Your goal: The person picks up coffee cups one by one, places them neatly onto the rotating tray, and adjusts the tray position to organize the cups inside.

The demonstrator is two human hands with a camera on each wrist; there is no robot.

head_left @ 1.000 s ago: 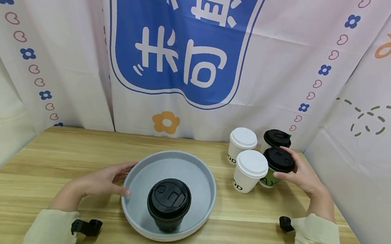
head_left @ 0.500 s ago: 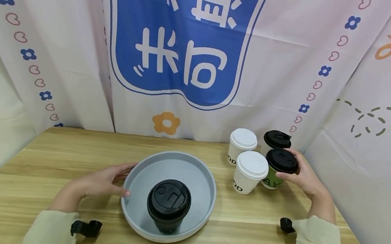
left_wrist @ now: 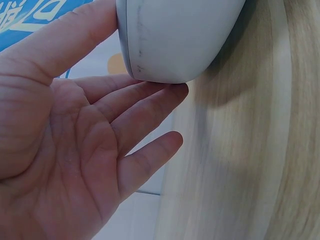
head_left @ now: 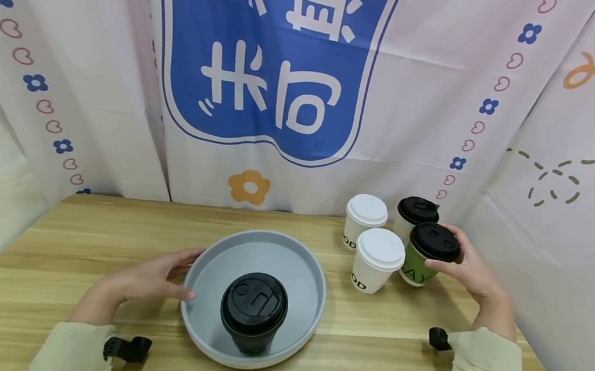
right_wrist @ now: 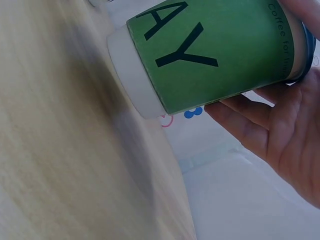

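In the head view, my right hand [head_left: 471, 272] grips a green paper coffee cup [head_left: 417, 266] with a black lid, the thumb on its near side and fingers behind. The right wrist view shows the green sleeve [right_wrist: 220, 55] and white base; whether the base touches the table cannot be told. My left hand [head_left: 151, 279] touches the left side of a round grey tray [head_left: 300, 279], thumb at the rim. In the left wrist view its fingers are fairly straight against the tray's outer wall [left_wrist: 175, 40]. A black lidded cup [head_left: 253, 316] stands upright in the tray.
Two white-lidded paper cups [head_left: 378, 262] stand just left of the green one. Another black-lidded white cup [head_left: 417, 212] is behind it, partly hidden. Printed cloth [head_left: 419, 102] hangs at the wooden table's [head_left: 83, 238] back edge, and a white side wall rises on the right.
The green cup has moved slightly right with my right hand, away from the nearest white cup, and shows more of its sleeve. My left hand and the tray keep their positions.
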